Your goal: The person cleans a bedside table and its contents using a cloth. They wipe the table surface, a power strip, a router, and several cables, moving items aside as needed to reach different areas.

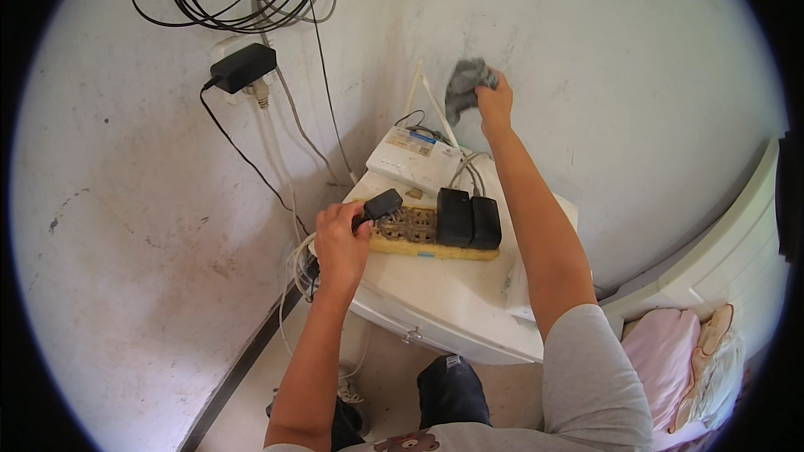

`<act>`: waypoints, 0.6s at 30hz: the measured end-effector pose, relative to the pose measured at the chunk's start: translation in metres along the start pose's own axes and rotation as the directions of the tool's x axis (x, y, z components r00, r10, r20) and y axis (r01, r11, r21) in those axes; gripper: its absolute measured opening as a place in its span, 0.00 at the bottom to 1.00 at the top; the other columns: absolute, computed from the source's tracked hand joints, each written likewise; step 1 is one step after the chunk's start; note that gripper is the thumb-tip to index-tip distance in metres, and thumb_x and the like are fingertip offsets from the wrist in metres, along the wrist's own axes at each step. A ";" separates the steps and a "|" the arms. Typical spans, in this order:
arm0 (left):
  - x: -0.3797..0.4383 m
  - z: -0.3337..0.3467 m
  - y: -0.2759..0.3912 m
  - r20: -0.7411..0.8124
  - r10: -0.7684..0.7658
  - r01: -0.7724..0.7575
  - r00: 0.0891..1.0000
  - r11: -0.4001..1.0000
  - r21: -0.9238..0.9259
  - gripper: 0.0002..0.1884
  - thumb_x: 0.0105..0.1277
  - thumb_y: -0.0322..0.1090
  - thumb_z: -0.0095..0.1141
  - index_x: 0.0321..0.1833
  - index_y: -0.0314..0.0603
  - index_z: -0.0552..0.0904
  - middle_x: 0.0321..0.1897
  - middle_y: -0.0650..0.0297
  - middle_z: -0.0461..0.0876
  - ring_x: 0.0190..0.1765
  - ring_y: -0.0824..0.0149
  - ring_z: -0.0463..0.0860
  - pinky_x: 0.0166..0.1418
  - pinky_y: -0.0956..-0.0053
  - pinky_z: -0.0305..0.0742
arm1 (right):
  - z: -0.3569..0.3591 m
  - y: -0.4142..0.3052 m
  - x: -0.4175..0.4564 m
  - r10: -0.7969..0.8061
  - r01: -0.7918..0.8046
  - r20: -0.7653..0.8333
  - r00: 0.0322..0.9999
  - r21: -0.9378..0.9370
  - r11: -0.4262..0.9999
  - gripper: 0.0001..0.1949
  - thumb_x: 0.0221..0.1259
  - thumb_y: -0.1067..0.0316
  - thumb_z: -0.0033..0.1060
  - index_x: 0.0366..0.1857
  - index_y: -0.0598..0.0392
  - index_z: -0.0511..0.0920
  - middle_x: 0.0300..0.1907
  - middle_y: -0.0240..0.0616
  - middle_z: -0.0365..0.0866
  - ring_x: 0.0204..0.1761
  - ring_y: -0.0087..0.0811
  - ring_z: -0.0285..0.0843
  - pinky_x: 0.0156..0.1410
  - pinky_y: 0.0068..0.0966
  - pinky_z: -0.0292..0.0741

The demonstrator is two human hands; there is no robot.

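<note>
My left hand (342,245) grips a black power plug (383,203) by its cord end, prongs down over the left part of a yellowed power strip (402,245). Whether the prongs touch the strip's dirty sockets, I cannot tell. Two black power adapters (470,218) sit in the strip's right end. Up at the right wall, my right hand (496,103) pinches a crumpled grey cloth (466,81), which hangs against or close to the smudged wall. Between the hands, behind the strip, lies a white router (414,154) with upright white antennas (440,110).
All this stands on a white bedside cabinet (433,289) in the corner. A black adapter (244,68) is plugged into a left-wall socket, below coiled black cable (245,19). Loose cords (295,270) hang left of the cabinet. At right is a white headboard (710,257) with pillows (666,351).
</note>
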State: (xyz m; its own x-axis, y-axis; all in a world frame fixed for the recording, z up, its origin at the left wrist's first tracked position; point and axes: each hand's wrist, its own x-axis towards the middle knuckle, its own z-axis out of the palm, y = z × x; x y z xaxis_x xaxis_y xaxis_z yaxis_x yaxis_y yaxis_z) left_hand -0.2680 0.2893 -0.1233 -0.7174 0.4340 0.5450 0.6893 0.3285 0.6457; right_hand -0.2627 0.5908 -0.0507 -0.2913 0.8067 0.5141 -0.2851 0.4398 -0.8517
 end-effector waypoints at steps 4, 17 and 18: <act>0.001 0.004 -0.004 0.029 -0.008 0.009 1.000 0.999 -0.035 0.15 0.44 0.28 0.60 0.38 0.41 0.76 0.33 0.59 0.74 0.38 0.57 0.71 0.41 0.67 0.67 | 0.040 -0.034 0.003 -0.041 0.062 0.255 0.966 -0.074 0.995 0.22 0.40 0.78 0.52 0.47 0.58 0.69 0.35 0.37 0.74 0.35 0.26 0.71 0.41 0.20 0.69; 0.006 0.006 -0.001 -0.026 0.000 -0.001 1.000 0.999 -0.050 0.14 0.49 0.36 0.57 0.38 0.37 0.77 0.32 0.57 0.74 0.35 0.55 0.71 0.39 0.66 0.67 | 0.079 -0.023 -0.013 -0.199 0.338 0.277 0.940 -0.685 0.645 0.17 0.39 0.72 0.57 0.38 0.55 0.67 0.37 0.46 0.72 0.38 0.44 0.73 0.41 0.35 0.70; 0.006 0.007 -0.002 -0.031 -0.004 0.002 1.000 0.999 -0.049 0.14 0.49 0.36 0.57 0.38 0.37 0.77 0.31 0.57 0.74 0.35 0.55 0.71 0.39 0.66 0.67 | 0.078 -0.028 -0.012 -0.180 0.306 0.250 0.951 -0.694 0.652 0.15 0.40 0.72 0.56 0.36 0.55 0.68 0.35 0.46 0.73 0.37 0.45 0.73 0.41 0.35 0.70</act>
State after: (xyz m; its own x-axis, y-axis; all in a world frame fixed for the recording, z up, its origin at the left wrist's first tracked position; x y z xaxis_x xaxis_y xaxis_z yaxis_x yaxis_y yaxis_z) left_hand -0.2728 0.2973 -0.1247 -0.7226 0.4067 0.5589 0.6821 0.2883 0.6720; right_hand -0.3222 0.5384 -0.0252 -0.4544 0.5895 0.6678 0.3584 0.8073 -0.4688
